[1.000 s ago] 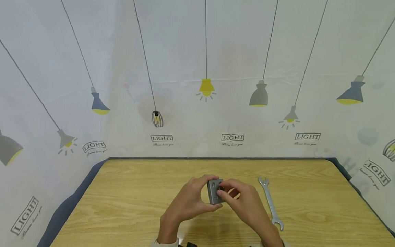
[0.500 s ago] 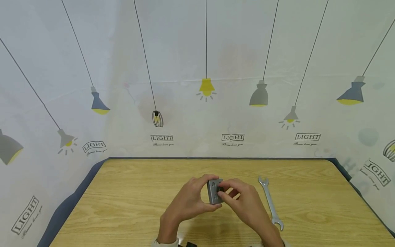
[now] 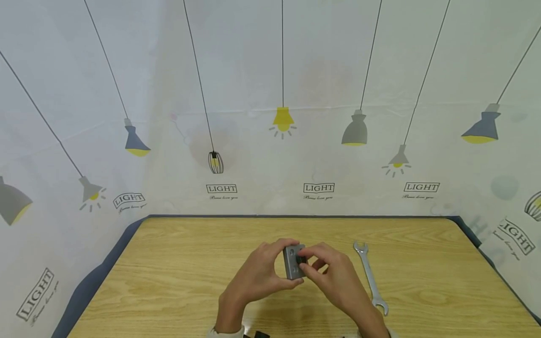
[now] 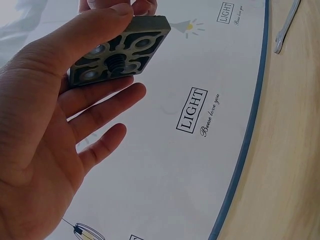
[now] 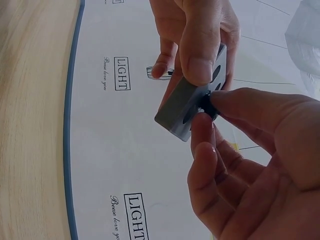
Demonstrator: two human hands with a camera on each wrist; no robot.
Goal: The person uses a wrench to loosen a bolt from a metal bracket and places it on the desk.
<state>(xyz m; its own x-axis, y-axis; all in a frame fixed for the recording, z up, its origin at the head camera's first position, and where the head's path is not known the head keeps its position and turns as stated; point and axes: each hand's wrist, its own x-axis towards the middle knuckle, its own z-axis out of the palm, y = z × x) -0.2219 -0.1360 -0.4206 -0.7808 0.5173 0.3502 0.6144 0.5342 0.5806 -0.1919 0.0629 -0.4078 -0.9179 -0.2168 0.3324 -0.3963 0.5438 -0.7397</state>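
Observation:
Above the table, my left hand (image 3: 255, 277) holds a grey square plate (image 3: 290, 264) by its edges, thumb on one edge and fingers at the opposite one. Round holes sit near the plate's corners. My right hand (image 3: 338, 277) pinches a black bolt (image 5: 207, 104) between thumb and index finger at the middle of the plate's face. On the plate's other side, in the left wrist view, the bolt's threaded end (image 4: 115, 63) shows at the centre among recessed ribs. The right fingertips partly hide the bolt's head.
An open-ended wrench (image 3: 370, 277) lies on the wooden table (image 3: 181, 267) to the right of my right hand. Behind the table's dark blue edge hangs a pale wall covering (image 3: 253, 94) printed with lamps.
My right thumb and index finger have shifted slightly around the bolt, and more of its dark head shows now. The left hand and the plate have stayed almost still.

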